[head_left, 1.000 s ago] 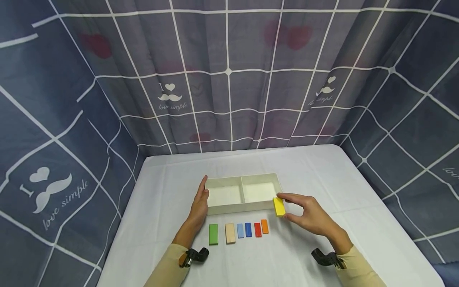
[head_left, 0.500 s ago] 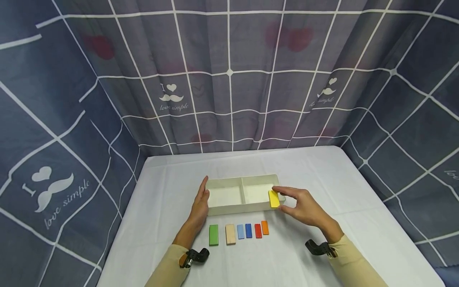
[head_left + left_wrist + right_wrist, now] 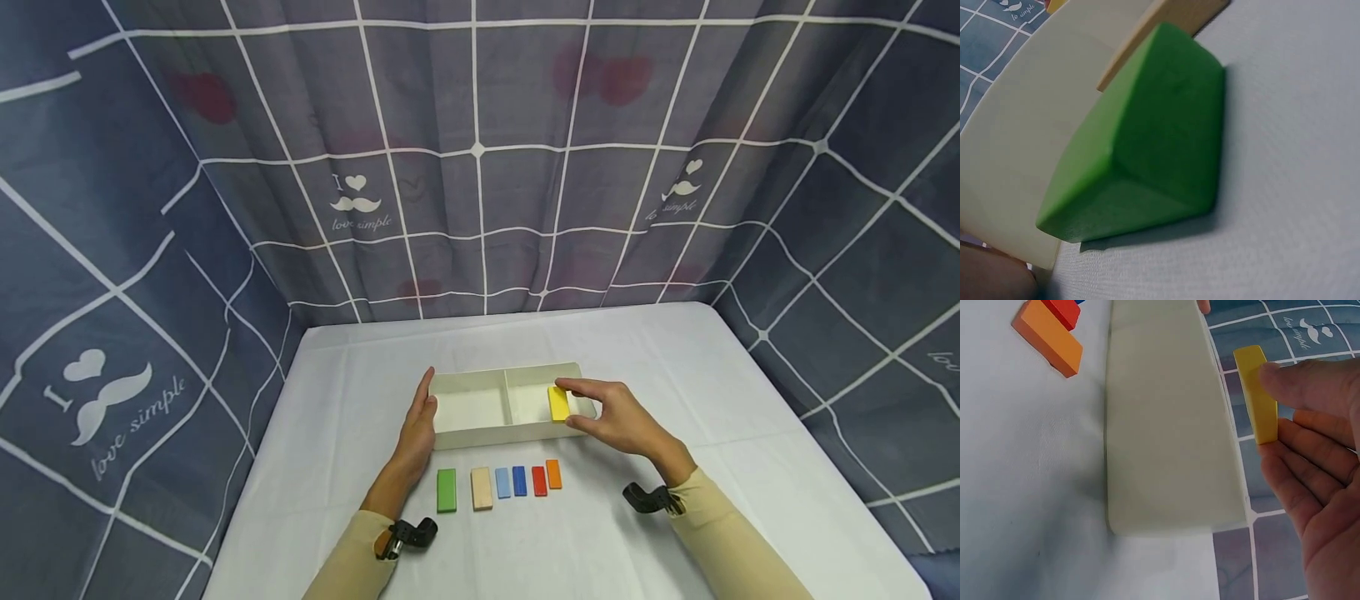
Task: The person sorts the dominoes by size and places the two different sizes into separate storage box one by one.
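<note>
A yellow block (image 3: 558, 404) is pinched between the thumb and fingers of my right hand (image 3: 622, 417), over the right compartment of a cream two-compartment box (image 3: 487, 435). The right wrist view shows the same yellow block (image 3: 1256, 394) above the level of the box's rim. My left hand (image 3: 415, 429) rests with straight fingers along the box's left end. Close to the left wrist lies a green block (image 3: 447, 490), which fills much of the left wrist view.
In front of the box lie a beige block (image 3: 482, 489), a light blue block (image 3: 502, 482), a dark blue block (image 3: 519, 481), a red block (image 3: 539, 481) and an orange block (image 3: 553, 474). Dark gridded curtains (image 3: 420, 192) surround the white table (image 3: 360, 367).
My right hand has moved left and slightly away from me, carrying the yellow block from the box's front right corner to over the right compartment. The left hand has stayed put.
</note>
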### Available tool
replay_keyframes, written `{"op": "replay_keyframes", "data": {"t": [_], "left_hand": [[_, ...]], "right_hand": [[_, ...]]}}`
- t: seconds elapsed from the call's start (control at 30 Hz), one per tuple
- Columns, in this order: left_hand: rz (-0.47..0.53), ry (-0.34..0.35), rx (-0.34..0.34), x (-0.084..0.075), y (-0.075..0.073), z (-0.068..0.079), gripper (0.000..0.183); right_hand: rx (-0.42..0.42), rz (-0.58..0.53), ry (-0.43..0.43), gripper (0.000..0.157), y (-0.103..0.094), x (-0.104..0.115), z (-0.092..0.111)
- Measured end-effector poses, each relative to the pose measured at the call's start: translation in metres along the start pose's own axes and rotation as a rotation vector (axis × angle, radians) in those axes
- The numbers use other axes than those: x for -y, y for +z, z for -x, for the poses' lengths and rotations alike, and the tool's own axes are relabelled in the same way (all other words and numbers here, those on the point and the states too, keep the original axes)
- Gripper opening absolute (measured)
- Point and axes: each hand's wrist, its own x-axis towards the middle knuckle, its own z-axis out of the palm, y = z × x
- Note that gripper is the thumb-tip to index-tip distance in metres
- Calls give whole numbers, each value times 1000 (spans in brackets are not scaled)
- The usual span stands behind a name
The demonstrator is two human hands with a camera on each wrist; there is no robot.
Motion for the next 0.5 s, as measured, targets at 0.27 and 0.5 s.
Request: {"op": "replay_keyframes", "data": {"t": [0.27, 0.5], "left_hand": [[-13, 5, 0, 2, 0, 0, 58], [-15, 6, -5, 2, -1, 0, 58]], "right_hand": [[34, -22, 8, 63, 7, -2, -15], [62, -39, 20, 62, 13, -1, -28]]}}
